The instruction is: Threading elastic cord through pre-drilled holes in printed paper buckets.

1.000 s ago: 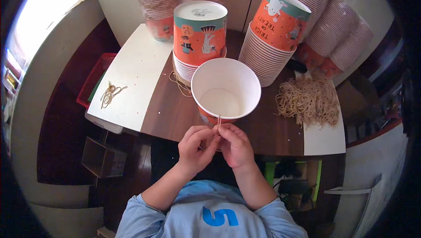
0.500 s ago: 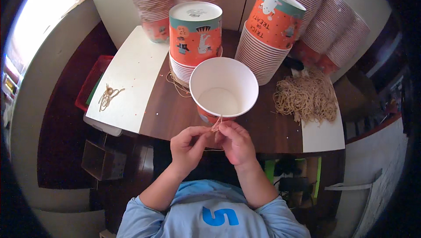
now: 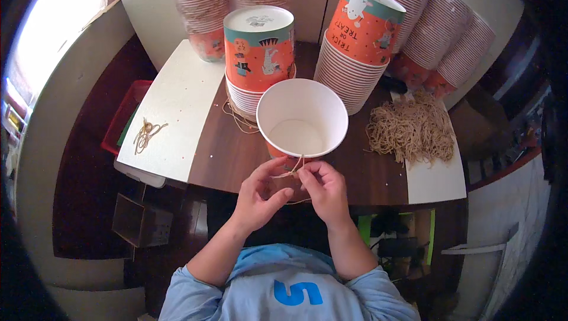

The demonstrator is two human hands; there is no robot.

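A white-lined paper bucket (image 3: 302, 101), orange outside, stands mouth up at the table's near edge. Tan string (image 3: 293, 173) comes from just below its near rim and crosses itself in a loop between my hands. My right hand (image 3: 329, 195) pinches the string between thumb and forefinger, close against the bucket. Across from it, my left hand (image 3: 255, 198) has its thumb spread away from the fingers. Its fingertips are beside the string, near the bucket's front. Another length of string runs low between both hands, partly hidden.
Two upside-down stacks of orange buckets, a left stack (image 3: 259, 55) and a leaning right stack (image 3: 355, 55), stand behind. A heap of tan strings (image 3: 411, 128) lies at right, a small bunch of strings (image 3: 148, 136) at left. Wrapped bucket stacks (image 3: 441, 25) line the back.
My left hand has let its pinch on the string go, and its thumb has moved away from the fingers. The right hand keeps its pinch. The bucket has hardly moved.
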